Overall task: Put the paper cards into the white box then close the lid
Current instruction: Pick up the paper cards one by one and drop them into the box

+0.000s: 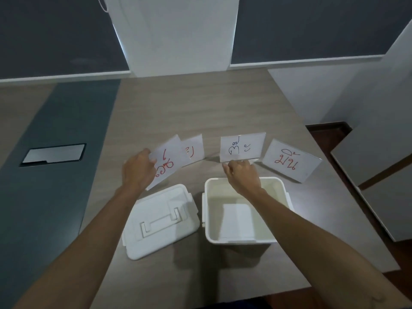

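1. my left hand (138,169) grips a red-marked card (166,167).
2. right hand (242,175) reaches the blue-marked card (243,149); grasp unclear.
3. next, i'd drop both into the white box (240,240); its lid (160,221) lies beside.

A pale wood-grain desk (200,108) with a matt, smooth laminate look. The open white box (239,240) and its separate white lid (160,221) look like smooth, faintly glossy plastic. The white paper cards with handwritten marks (289,161) look matt behind clear, shiny plastic holders.
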Motion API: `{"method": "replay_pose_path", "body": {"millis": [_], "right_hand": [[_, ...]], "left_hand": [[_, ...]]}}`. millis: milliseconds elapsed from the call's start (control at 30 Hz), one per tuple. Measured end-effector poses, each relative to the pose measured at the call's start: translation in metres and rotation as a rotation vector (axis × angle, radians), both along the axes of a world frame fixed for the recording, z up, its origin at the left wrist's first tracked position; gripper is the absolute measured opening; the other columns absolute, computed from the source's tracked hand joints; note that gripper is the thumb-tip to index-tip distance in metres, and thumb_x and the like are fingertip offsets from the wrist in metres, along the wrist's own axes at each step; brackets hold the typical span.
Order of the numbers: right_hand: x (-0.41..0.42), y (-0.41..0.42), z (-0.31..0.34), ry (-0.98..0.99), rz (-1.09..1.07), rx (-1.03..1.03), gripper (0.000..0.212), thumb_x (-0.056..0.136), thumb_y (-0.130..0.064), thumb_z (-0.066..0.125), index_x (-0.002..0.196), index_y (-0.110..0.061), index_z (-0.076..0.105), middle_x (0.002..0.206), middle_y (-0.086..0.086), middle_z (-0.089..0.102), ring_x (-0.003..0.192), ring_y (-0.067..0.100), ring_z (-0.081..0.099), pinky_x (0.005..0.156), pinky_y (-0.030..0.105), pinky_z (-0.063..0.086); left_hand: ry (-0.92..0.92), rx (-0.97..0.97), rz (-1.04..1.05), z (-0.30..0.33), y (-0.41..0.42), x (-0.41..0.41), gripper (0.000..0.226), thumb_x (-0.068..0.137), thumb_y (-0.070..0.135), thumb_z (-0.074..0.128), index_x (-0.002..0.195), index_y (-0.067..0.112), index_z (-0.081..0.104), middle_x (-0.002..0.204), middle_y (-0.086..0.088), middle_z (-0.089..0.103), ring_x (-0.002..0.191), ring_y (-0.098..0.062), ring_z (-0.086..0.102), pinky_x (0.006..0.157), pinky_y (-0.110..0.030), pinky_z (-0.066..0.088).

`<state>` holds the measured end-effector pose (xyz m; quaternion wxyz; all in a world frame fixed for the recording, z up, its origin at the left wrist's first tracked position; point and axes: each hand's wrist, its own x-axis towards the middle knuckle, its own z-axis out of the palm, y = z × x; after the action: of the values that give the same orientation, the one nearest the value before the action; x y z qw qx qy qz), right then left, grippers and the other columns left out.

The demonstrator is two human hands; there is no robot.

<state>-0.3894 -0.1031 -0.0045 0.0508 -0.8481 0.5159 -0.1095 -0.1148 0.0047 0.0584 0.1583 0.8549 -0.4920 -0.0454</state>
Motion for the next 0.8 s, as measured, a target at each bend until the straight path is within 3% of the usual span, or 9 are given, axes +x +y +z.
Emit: {"method": "replay_pose_path", "body": {"millis": [133,267,433,633,733,800], "right_hand": [[-0.045,-0.004,0.005,-0.084,-0.089,-0.023,0.033,0.096,-0.04,0.047,0.103,-0.013,0.065,0.106,0.009,0.068,0.104,0.03,0.054,0.089,0.044,0.04],[-0.101,0.0,0.005,-0.104,-0.222,0.012,0.038,0.094,-0.041,0.048,0.119,-0.014,0.06,0.119,0.009,0.063,0.112,0.03,0.051,0.095,0.045,0.039],[-0.145,0.014,-0.004,-0.244,-0.27,0.214,0.038,0.1,-0.029,0.038,0.131,-0.011,0.051,0.128,0.014,0.058,0.116,0.032,0.053,0.094,0.045,0.046],[-0.162,0.032,-0.011,-0.497,-0.243,0.414,0.036,0.103,-0.031,0.029,0.132,-0.023,0.049,0.109,0.002,0.064,0.096,0.023,0.059,0.077,0.034,0.046],[-0.16,0.033,-0.014,-0.634,-0.287,0.468,0.036,0.103,-0.034,0.029,0.131,-0.029,0.051,0.106,-0.002,0.063,0.098,0.022,0.059,0.081,0.035,0.047],[-0.158,0.032,-0.016,-0.718,-0.327,0.496,0.035,0.103,-0.034,0.031,0.129,-0.031,0.054,0.109,-0.005,0.062,0.101,0.021,0.058,0.086,0.035,0.047]], "left_hand": [[-0.04,-0.086,-0.072,0.015,-0.015,-0.035,0.016,0.097,0.017,0.05,0.102,0.003,0.057,0.1,-0.021,0.069,0.088,-0.041,0.063,0.072,-0.04,0.046],[-0.047,-0.165,-0.147,0.035,-0.032,-0.077,0.016,0.097,0.017,0.048,0.102,0.004,0.058,0.101,-0.023,0.068,0.092,-0.042,0.062,0.078,-0.044,0.045],[-0.032,-0.198,-0.224,0.052,-0.04,-0.124,0.013,0.097,0.017,0.048,0.094,0.006,0.055,0.094,-0.018,0.067,0.089,-0.04,0.06,0.072,-0.04,0.037],[0.031,-0.185,-0.324,0.057,-0.028,-0.174,0.013,0.099,0.019,0.047,0.093,0.01,0.055,0.084,-0.007,0.06,0.08,-0.032,0.053,0.075,-0.04,0.038],[0.038,-0.171,-0.36,0.051,-0.018,-0.199,0.014,0.099,0.019,0.047,0.095,0.01,0.056,0.082,-0.002,0.053,0.077,-0.025,0.043,0.073,-0.036,0.029],[0.025,-0.152,-0.41,0.043,-0.01,-0.212,0.015,0.098,0.018,0.048,0.097,0.009,0.059,0.086,-0.005,0.06,0.081,-0.028,0.051,0.073,-0.036,0.03]]}}
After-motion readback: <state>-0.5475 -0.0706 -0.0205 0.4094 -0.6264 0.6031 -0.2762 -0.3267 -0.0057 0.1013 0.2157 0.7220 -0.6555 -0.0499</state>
